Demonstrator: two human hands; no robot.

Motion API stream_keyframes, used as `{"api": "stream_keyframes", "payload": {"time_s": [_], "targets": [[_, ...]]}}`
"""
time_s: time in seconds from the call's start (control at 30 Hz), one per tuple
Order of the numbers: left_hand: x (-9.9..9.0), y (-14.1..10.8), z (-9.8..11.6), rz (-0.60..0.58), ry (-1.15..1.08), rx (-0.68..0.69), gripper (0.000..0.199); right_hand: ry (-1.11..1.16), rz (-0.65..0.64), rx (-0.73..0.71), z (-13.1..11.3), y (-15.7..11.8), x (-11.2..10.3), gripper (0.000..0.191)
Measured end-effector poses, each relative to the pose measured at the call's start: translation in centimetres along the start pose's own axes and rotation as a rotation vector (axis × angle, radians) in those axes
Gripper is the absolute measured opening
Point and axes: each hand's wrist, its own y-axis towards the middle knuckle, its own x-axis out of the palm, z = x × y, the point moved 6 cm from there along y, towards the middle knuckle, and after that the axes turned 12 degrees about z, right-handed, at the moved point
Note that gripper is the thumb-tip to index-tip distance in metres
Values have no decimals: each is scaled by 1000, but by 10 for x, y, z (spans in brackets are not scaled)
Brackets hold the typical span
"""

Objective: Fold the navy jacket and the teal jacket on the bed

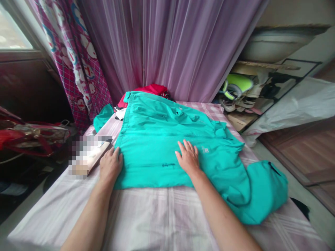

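A teal jacket [157, 150] lies spread on a table with a pale checked cloth [157, 216]. Its hem edge is at the left, and one sleeve bends toward the front right. My left hand [111, 162] rests at the jacket's lower left edge, its fingertips touching the fabric. My right hand [187, 157] lies on the jacket, fingers spread, just left of a small white logo. Neither hand shows anything gripped. Left of my left hand is a partly pixelated flat package [95, 153].
Red clothing [157, 89] lies behind the jacket, against purple curtains [167, 45]. Another teal piece [104, 116] hangs at the table's left edge. A shelf with shoes [244, 101] stands at the right, beside a plastic sheet [298, 104]. A red metal frame [39, 139] is at the left.
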Motion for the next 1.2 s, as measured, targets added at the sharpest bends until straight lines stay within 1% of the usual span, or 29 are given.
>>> {"api": "stream_keyframes", "payload": {"time_s": [0.13,0.27,0.33,0.4,0.43,0.5,0.6,0.67,0.7,0.77,0.87,1.07,1.13,1.2], "targets": [[-1,0,1,-21,12,4,50,21,23,18,2,-11,17,48],[-6,-1,2,-35,13,-12,50,27,30,1,5,-11,19,47],[-13,-2,8,-4,11,-16,49,23,45,-2,4,-10,18,47],[-22,-3,22,37,-11,17,48,18,52,-3,3,-10,17,47],[-25,-3,33,43,-31,54,48,15,51,-3,3,-10,17,47],[-26,-4,61,-3,-83,164,49,10,45,-3,2,-11,17,47],[-16,-1,102,-123,-146,325,53,8,38,-5,2,-11,15,47],[-6,5,119,-167,-168,365,57,11,39,-12,1,-11,15,47],[0,9,122,-183,-171,362,58,13,40,-15,1,-10,14,47],[12,18,122,-212,-167,326,60,18,40,-16,2,-10,15,47],[24,29,108,-230,-156,270,61,25,45,-14,2,-10,16,47],[33,52,65,-219,-112,141,64,19,42,-8,2,-11,17,46],[35,58,55,-217,-96,111,66,20,34,-8,2,-11,17,45],[36,62,50,-209,-88,101,68,21,31,-9,3,-11,16,45]]}}
